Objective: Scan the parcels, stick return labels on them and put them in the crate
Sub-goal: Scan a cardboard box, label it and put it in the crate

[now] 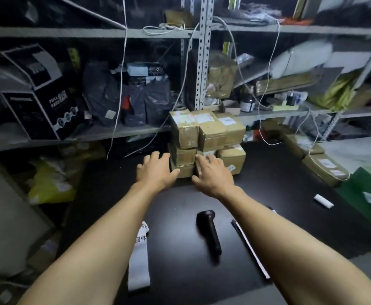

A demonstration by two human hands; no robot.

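Several brown taped parcels [206, 139] stand stacked at the back of the black counter [279, 190], against the shelving. They look like stiff, blocky cartons with slick tape wrap, probably light enough to lift singly by gripping opposite sides. Left hand [157, 170] and right hand [213, 173] reach the bottom row with fingers spread, gripping nothing. Nearer lie the label strip [138, 260] and the black scanner [209, 230].

Two hands [158, 170], one scanner [209, 231], one label strip [138, 258]
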